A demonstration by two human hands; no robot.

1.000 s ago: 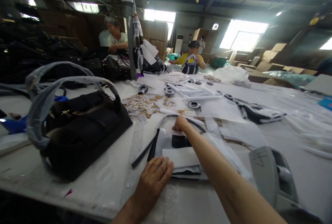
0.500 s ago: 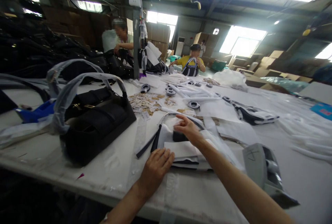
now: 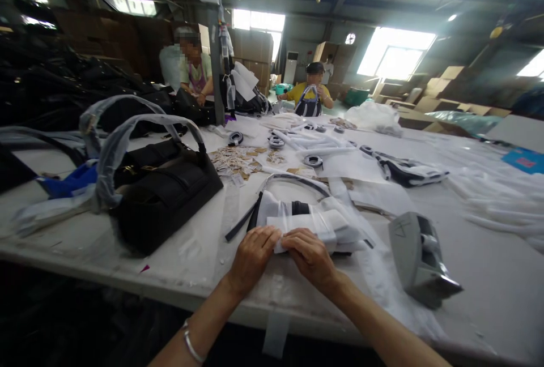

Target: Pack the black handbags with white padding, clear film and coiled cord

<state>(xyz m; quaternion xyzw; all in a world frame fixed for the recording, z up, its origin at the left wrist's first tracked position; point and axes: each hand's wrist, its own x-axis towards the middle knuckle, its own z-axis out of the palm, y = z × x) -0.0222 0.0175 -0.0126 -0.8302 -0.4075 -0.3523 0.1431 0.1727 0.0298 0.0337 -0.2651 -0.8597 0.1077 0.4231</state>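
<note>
A dark handbag lies flat on the table under white wrapping paper (image 3: 329,224), its curved handle (image 3: 291,176) pointing away from me. Part of its dark body (image 3: 300,207) shows between the wrappings. My left hand (image 3: 256,256) is closed on the paper's near edge. Close beside it, my right hand (image 3: 309,257) has its fingers curled over the same edge; the thumbs are mostly hidden. A dark strap (image 3: 240,225) sticks out to the left of the bundle. On the right stands a grey tape dispenser (image 3: 419,259).
An upright black handbag (image 3: 165,200) with plastic-covered handles stands at left. Loose tags (image 3: 238,160) and several coiled straps (image 3: 313,161) lie beyond the bundle. Another wrapped item (image 3: 408,171) is at right. Two people work across the white table (image 3: 476,276), near a post (image 3: 216,67).
My right hand has come down from above the bag to the paper's near edge, beside my left hand. The paper now folds over more of the bag. The tape dispenser has shifted slightly.
</note>
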